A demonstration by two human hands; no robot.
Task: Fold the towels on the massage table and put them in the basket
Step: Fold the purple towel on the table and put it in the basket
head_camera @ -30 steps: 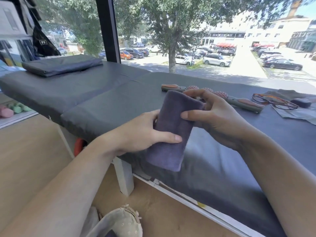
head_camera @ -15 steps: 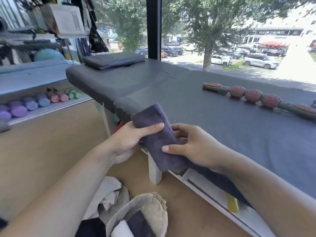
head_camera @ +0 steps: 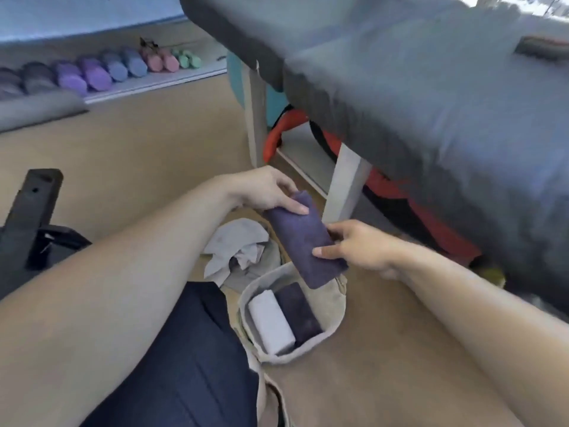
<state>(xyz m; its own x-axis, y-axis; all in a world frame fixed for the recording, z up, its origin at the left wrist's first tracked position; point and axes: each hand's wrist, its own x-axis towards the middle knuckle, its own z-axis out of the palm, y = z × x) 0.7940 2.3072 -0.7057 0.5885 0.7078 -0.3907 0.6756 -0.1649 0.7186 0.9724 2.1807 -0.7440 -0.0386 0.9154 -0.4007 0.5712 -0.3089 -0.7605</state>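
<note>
While both hands pinch the folded purple towel (head_camera: pixel 303 238), it hangs tilted just above the basket (head_camera: pixel 334 306), lower end over the far rim. Left hand (head_camera: pixel 261 189) grips the upper end, thumb on top; right hand (head_camera: pixel 358 246) grips the lower half, thumb across the face, fingers behind. Half a second ago the same towel was held at the edge of the massage table (head_camera: pixel 431 97); it has since come down off the table to the basket beside the table leg. Fold looks finished; step in hand is placement. Inside the basket: a white folded towel (head_camera: pixel 271 322) and a dark folded towel (head_camera: pixel 297 312), side by side, a free slot on the right. Crumpled grey cloths (head_camera: pixel 237 245) lie just behind the basket.
</note>
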